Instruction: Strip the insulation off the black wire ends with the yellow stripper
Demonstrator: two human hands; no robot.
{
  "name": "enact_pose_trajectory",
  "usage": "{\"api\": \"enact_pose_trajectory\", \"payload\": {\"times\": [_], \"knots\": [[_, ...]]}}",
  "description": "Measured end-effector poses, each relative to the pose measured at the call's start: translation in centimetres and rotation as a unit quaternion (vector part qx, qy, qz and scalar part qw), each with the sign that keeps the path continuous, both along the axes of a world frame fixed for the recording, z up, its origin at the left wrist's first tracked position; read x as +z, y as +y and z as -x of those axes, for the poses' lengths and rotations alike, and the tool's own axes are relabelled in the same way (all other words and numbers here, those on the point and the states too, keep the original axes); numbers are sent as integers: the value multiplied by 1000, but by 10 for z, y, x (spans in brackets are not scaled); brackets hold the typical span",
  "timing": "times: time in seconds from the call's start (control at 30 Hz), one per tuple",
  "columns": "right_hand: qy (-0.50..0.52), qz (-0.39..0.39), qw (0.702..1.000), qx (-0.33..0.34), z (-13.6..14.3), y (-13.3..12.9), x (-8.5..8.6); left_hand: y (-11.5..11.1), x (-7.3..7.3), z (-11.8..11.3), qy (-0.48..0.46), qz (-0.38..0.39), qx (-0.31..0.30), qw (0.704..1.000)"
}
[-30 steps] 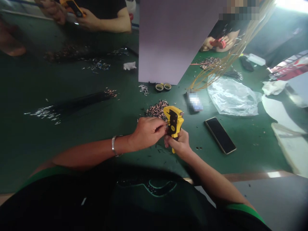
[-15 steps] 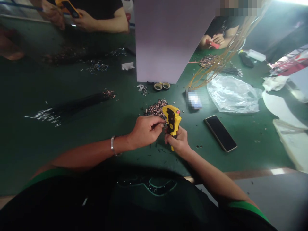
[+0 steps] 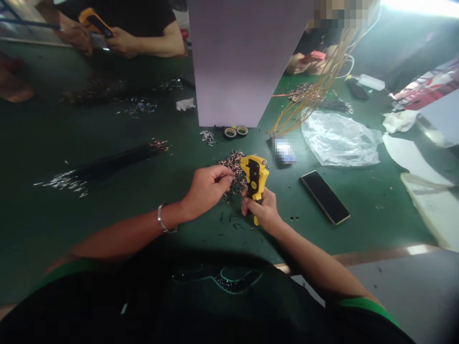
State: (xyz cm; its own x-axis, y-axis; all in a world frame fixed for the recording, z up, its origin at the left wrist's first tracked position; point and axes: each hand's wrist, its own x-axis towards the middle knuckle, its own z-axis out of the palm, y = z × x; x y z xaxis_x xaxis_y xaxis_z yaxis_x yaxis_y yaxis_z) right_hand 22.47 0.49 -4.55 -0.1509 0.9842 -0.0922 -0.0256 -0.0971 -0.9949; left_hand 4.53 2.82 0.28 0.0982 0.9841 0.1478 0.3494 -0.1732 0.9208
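Observation:
My right hand (image 3: 263, 208) is wrapped round the handle of a yellow and black hand tool (image 3: 254, 177), held upright. To its left, my left hand (image 3: 208, 188) has thumb and forefinger pinched together; whatever lies between the fingertips is too small to make out. Behind both hands lies a pile of short dark pieces with coppery ends (image 3: 233, 165). Thin black bits (image 3: 236, 225) are scattered on the green table (image 3: 193, 239) below the hands. A bundle of black wires (image 3: 114, 165) with pale and coppery ends lies to the left.
A phone (image 3: 324, 197) and a clear plastic bag (image 3: 340, 138) lie at the right. Two tape rolls (image 3: 235, 132) sit before a tall pale panel (image 3: 236, 62). Yellowish wires (image 3: 304, 107) hang behind. Across the table, people hold an orange tool (image 3: 96, 23) and a red tool (image 3: 315, 57).
My left hand has moved left, away from the yellow tool's head, its fingertips still together. My right hand keeps its hold on the tool. The view has shifted slightly.

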Motion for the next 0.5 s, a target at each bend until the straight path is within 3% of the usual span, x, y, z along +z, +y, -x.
{"api": "enact_pose_trajectory", "payload": {"times": [0.13, 0.3, 0.5], "knots": [[61, 0, 998, 17, -3, 3, -2, 3, 5, 2, -10, 33, 5, 999], [107, -6, 990, 96, -6, 5, -1, 8, 11, 8, -17, 26, 23, 999], [145, 17, 976, 163, -11, 3, 4, 18, 16, 20, -39, 17, -6, 999]]}}
